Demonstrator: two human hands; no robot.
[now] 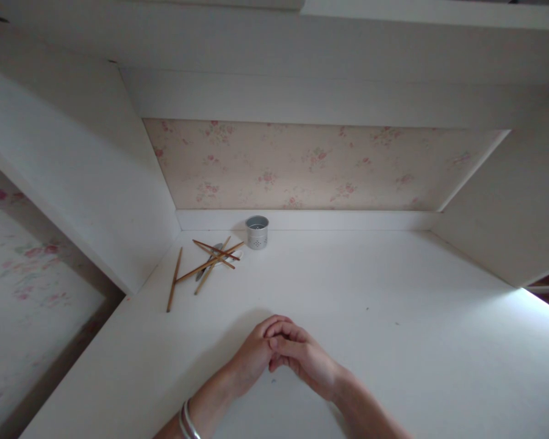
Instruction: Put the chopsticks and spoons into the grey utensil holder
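On the white tabletop near the front, my left hand (252,360) and my right hand (315,361) rest clasped together, fingers folded over one another. No object shows between them. Two silver bangles (188,419) circle the left wrist. Beyond the hands, to the left, several wooden chopsticks (204,278) lie crossed in a loose pile. Apart from the pile, another chopstick (174,283) lies farther left. Partly covered by the pile are a grey metal utensil (200,274) and a small white spoon (236,255). To their right stands a grey, perforated cylindrical holder (257,240), upright.
The white tabletop (348,274) runs back to a low ledge and a wall with flowered paper (320,164). White side panels (86,146) rise left and right, and a shelf (302,49) hangs overhead. Small specks lie right of centre.
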